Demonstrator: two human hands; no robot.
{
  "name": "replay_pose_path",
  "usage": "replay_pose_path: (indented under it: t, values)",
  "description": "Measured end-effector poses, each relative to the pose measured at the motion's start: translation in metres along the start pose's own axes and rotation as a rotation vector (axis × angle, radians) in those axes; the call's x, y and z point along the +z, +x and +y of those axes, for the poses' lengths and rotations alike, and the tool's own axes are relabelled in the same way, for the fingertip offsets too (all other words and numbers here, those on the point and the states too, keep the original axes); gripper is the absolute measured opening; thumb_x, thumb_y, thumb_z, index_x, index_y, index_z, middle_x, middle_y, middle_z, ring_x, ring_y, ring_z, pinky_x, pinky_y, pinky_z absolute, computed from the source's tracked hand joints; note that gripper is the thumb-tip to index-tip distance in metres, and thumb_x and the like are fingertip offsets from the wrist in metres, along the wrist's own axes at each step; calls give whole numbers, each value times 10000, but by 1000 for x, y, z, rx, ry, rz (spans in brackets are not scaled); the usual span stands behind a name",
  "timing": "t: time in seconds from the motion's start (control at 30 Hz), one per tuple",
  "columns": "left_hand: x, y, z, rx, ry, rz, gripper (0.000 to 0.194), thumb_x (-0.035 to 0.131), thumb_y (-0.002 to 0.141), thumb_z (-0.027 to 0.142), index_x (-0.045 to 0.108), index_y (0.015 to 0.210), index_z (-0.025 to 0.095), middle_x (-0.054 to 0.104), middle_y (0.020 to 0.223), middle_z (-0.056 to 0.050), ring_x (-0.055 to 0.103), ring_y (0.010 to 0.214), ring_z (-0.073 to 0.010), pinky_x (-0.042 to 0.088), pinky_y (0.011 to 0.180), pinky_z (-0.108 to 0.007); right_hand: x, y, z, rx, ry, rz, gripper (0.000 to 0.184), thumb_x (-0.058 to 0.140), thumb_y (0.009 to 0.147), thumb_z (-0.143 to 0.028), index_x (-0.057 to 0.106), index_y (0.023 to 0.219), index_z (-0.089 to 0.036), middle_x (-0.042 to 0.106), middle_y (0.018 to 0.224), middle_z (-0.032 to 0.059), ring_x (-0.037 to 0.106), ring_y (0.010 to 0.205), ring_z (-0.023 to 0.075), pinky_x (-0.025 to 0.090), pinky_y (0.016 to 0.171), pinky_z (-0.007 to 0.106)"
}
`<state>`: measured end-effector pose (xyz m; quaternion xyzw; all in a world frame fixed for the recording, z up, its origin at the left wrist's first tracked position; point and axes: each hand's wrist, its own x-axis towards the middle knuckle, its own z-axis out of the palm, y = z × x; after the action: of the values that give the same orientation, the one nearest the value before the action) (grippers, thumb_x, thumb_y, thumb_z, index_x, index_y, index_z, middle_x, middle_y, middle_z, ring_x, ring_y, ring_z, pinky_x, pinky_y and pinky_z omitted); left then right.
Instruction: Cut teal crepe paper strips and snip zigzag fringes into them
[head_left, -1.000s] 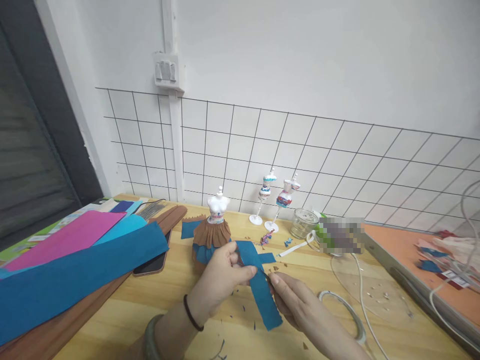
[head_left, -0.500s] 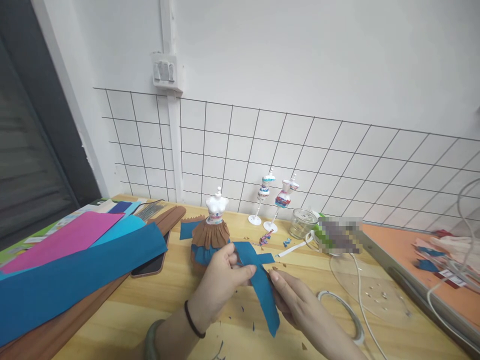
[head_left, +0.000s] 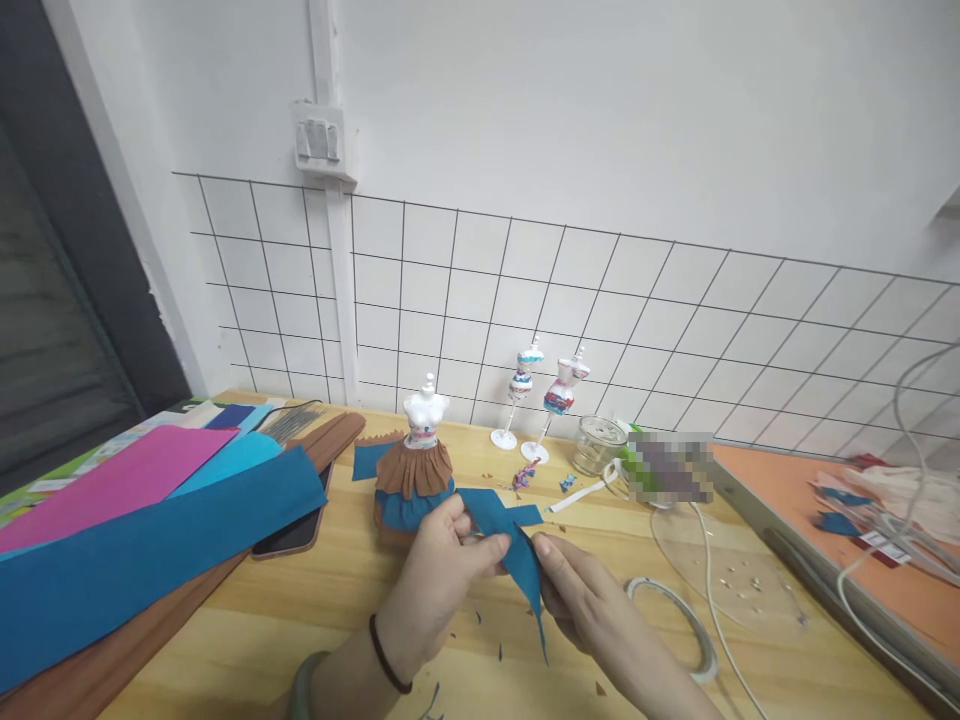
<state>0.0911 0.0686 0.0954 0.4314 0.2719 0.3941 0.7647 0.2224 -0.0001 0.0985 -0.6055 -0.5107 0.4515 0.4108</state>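
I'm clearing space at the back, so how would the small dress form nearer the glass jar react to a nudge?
The dress form would probably tip easily: its body sits high on a thin pole over a small round base. Its smooth white base looks like plastic, so it may feel light. Its body looks rigid, so it should keep its shape.

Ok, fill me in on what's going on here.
A person's left hand pinches a narrow blue piece over the table. The right hand is at its edge with something thin and dark, mostly hidden by the fingers. A small white dress form in a brown and blue skirt stands just beyond the left hand. Two slimmer forms stand farther back.
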Motion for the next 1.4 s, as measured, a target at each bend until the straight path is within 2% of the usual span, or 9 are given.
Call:
replay_pose_path:
  t: [0.47,0.6,0.7,0.87,0.97,1.17,1.4]
  values:
    - [1,-3,-3,-4,-8,-14,260,685,642,173,512,833,146,665,900,-97,623,828,-209,490,737,-335,1,2,2,-3,11,29,407,327,847,-568,376,663,-209,183,537,-91,148,458,81,111,407,217]
    - [1,-3,1,-24,-23,-14,306,681,645,158,518,904,133,657,953,-118,625,840,-218,490,756,-353,0,5,3,21,53,98,418,353,830,-579,348,626,-214,173,508,-102,112,437,72,89,396,217]
    - [0,-2,3,-29,-10,-18,328,674,653,164,518,939,126,650,984,-129,626,831,-220,494,737,-351,-2,6,4,35,95,143,409,362,826,-576,405,663,-204,171,504,-104,109,436,71,80,401,215]
    - [-3,1,4,2,60,-2,348,672,652,178,519,959,122,656,972,-132,623,805,-212,494,712,-343,-5,3,0,55,88,86,387,340,856,-536,484,757,-190,183,512,-101,124,443,72,91,407,212]
    - [-5,2,5,41,96,-33,363,675,644,172,520,968,123,655,979,-132,615,840,-226,492,722,-354,-5,0,-1,61,38,51,390,338,861,-531,488,755,-187,200,518,-97,149,451,72,106,410,210]
    - [-6,1,8,98,104,-113,361,671,633,105,512,956,131,656,974,-108,594,935,-227,463,830,-355,-4,1,1,73,56,-8,388,350,854,-537,487,755,-188,218,517,-95,179,447,74,109,403,211]
    - [-7,2,6,81,131,-148,336,661,625,91,489,908,150,644,932,-85,594,903,-223,462,826,-381,-1,-1,0,107,81,-21,386,387,827,-559,418,689,-200,220,514,-99,150,445,71,94,398,218]
